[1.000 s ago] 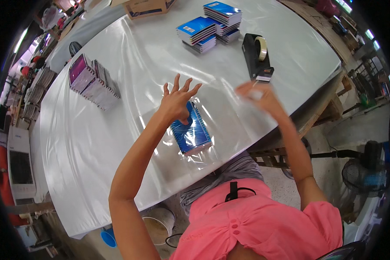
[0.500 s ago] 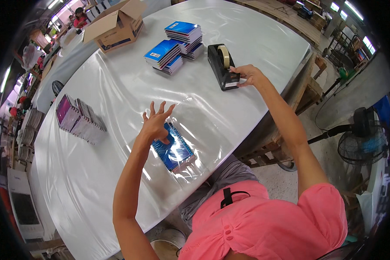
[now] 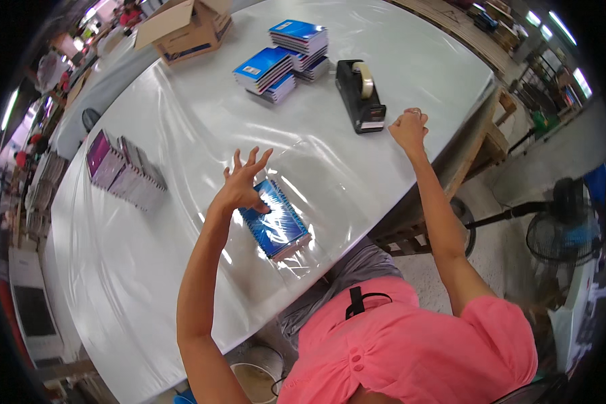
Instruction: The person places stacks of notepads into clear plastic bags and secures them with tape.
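A blue spiral notebook lies on the table inside clear plastic film. My left hand rests at its upper left with the thumb on the cover and the other fingers spread. To the right of the black tape dispenser, which carries a roll of clear tape, my right hand is raised and closed, fingertips pinched together. Whatever is between those fingertips, if anything, is too small to make out. Stacked blue spiral notebooks stand left of the dispenser.
Purple-covered spiral notebooks stand wrapped at the table's left. An open cardboard box sits at the far left. The table is covered in shiny plastic sheet. A black fan and a wooden pallet are on the right.
My right hand has left the front end of the tape dispenser and moved right, its fingers now closed. My left hand stays on the notebook. The whole view has shifted slightly.
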Motion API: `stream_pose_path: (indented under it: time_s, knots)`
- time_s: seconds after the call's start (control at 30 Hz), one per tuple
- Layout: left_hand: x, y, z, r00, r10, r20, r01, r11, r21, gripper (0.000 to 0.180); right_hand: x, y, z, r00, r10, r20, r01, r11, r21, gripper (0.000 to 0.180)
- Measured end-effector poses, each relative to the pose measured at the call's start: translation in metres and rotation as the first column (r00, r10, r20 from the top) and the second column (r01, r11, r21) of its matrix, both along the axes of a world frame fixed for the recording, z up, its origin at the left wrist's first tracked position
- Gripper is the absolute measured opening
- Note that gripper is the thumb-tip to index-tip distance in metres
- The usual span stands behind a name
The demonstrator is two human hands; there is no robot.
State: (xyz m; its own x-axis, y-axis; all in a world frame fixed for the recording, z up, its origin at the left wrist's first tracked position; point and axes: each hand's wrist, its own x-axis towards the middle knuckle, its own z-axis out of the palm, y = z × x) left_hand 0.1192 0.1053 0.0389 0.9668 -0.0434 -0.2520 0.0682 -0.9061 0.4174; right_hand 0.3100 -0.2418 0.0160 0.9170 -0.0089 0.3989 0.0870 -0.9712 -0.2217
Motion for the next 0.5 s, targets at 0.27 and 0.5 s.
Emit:
stream_pose_path:
  time_s: [0.27,0.5]
  knots:
    - [0.001,0.001,-0.011,0.997,0.08,-0.024,-0.081,0.994,-0.077,0.14,-0.113,0.146,0.066,-0.008,0.852,-0.523,-0.663,0.387,0.641,0.029]
    - [0.007,-0.001,-0.014,0.997,0.065,-0.03,-0.067,0.994,-0.086,0.14,-0.138,0.192,0.049,0.023,0.761,-0.649,-0.829,0.377,0.413,0.032]
